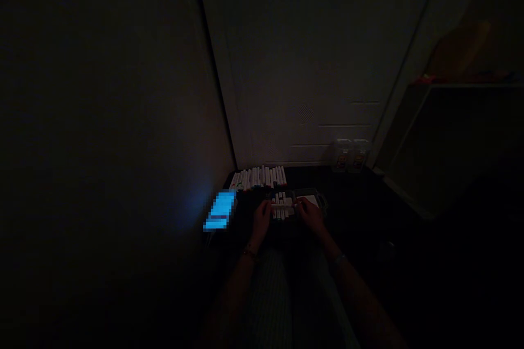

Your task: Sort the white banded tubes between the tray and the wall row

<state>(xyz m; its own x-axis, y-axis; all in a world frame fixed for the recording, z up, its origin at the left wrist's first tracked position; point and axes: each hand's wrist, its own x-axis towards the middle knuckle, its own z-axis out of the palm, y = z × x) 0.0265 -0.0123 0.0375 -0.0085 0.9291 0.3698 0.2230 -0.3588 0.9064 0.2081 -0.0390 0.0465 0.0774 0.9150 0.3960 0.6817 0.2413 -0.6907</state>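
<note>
In dim light, a white marker (282,205) lies crosswise over several upright-lying white markers (281,214) in a clear case. My left hand (262,216) is closed at the left end of the crosswise marker. At its right end is my right hand (310,214), with fingers bent together round the tip. The case's open lid (322,203), with a white card (308,198) in it, lies partly behind my right hand. Behind the case, a row of several white markers (260,177) with coloured ends stands side by side along the back.
A glowing phone-like screen (220,210), pixelated, is on the left. Two clear containers (351,155) with printed labels stand at the back right against a white panel (303,65). A shelf unit (462,86) with reddish items on top is at the far right.
</note>
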